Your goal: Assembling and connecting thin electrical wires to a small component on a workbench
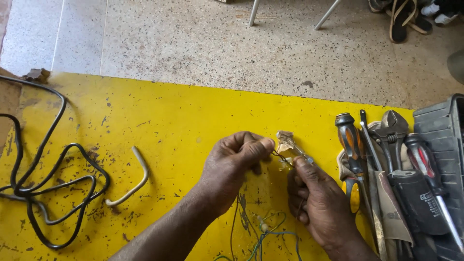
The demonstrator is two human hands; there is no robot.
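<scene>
My left hand (pixel 237 162) pinches a thin dark wire (pixel 279 157) between thumb and forefinger, just above the yellow table (pixel 159 121). My right hand (pixel 316 198) grips a small metal tool, likely pliers or a clip (pixel 288 143), whose tip holds a crumpled pale scrap at the wire's end. Both hands meet at the table's middle right. Thin green, grey and white wires (pixel 263 232) trail down between my wrists toward the near edge.
A looped black cable (pixel 48 188) lies at the left. A bent pale tube (pixel 135 181) rests beside it. Screwdrivers (pixel 353 145), pliers (pixel 392 128) and other tools are piled at the right, against a dark toolbox (pixel 442 121). Speckled floor and chair legs lie beyond.
</scene>
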